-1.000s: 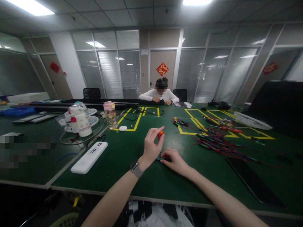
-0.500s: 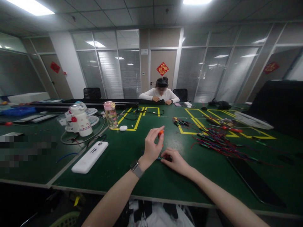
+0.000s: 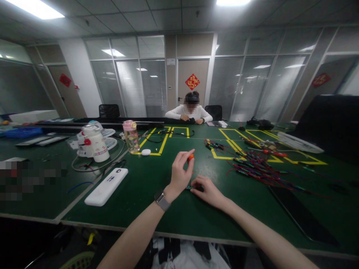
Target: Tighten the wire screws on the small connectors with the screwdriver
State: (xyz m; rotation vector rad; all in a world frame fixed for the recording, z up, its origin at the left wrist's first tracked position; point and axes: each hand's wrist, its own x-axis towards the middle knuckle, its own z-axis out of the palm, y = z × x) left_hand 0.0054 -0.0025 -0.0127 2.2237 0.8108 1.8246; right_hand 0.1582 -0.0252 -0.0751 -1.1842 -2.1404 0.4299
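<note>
My left hand (image 3: 179,173), with a watch on its wrist, is closed around an upright screwdriver with an orange handle (image 3: 190,157). The tool's tip points down at a small dark part (image 3: 193,188) on the green table (image 3: 168,209). My right hand (image 3: 206,189) lies beside it, fingers pinched on that small part and pressing it to the table top. Most of the part is hidden under my fingers.
A white power bank (image 3: 106,186) lies to the left. A white bottle (image 3: 95,143) and a pink-lidded cup (image 3: 131,136) stand further back. A heap of red and black wired parts (image 3: 258,168) spreads to the right. A person (image 3: 192,110) sits across the table.
My left hand has shifted its grip slightly on the orange handle, as in turning it. My right hand has stayed put.
</note>
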